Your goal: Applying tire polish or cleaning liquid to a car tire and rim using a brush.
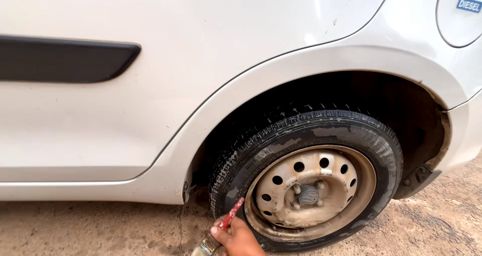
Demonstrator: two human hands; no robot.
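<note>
A hand (237, 237) at the near bottom edge grips a slim red-handled brush (227, 223), its tip resting on the dusty tyre (281, 130) left of the steel wheel rim (311, 193). Which hand it is cannot be told. The brush looks light and rigid, best held mid-handle.

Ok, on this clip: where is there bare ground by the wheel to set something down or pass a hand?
The sandy ground under the door sill, left of the tyre, is bare. So is the patch right of the tyre, below the bumper corner. It is crowded at the tyre's lower left, where a hand holds a red-handled tool against the rubber.
</note>
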